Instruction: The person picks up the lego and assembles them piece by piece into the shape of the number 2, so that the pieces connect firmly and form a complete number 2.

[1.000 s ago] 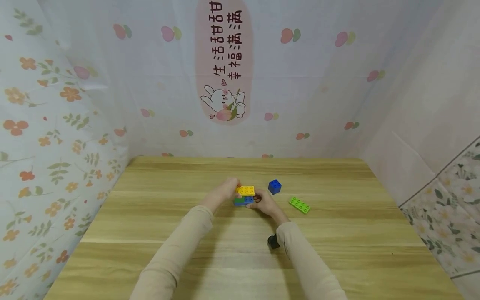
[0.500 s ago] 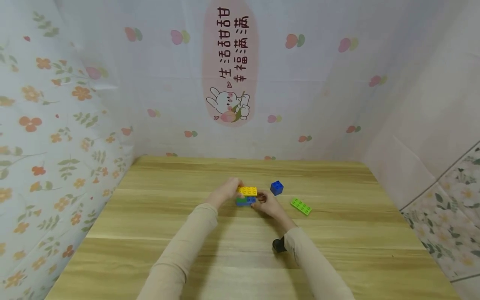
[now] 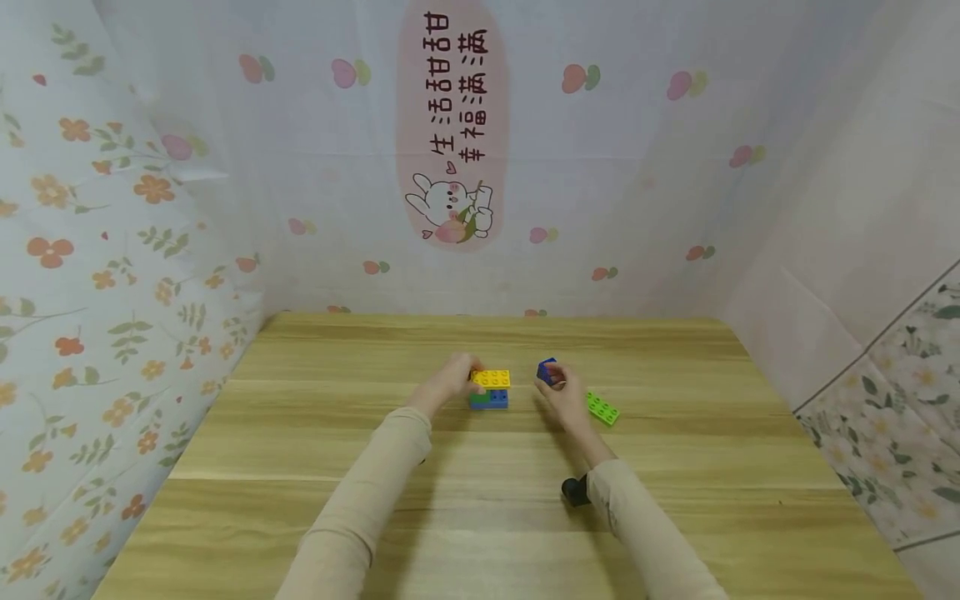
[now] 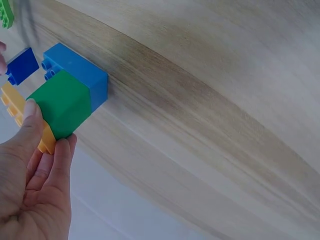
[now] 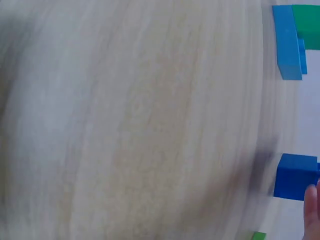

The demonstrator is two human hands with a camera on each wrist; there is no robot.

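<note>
- Here, the left hand [image 3: 450, 382] had its fingers [image 4: 31, 131] curled round the end of a small stack of plastic studded bricks: a yellow plate-like brick [image 3: 491, 379] sat on top of a green block [image 4: 59, 102] and a light-blue block [image 3: 497, 399], and the thumb pressed the green one.
- The right hand [image 3: 564, 393], at about 3 o'clock of the stack, had its fingertips on a small dark-blue cube brick [image 3: 547, 370]; whether they had closed round it I cannot tell.
- A lime-green flat studded brick [image 3: 602, 408] lay just beside that hand, at its 4 o'clock, partly hidden by it.
- All of it rested on the pale wooden table [image 3: 480, 517].
- Risk, as I judged it: a loose fingertip hold could let the cube tip or skid, and a sideways nudge could knock the lime-green brick or shift the stack.
</note>
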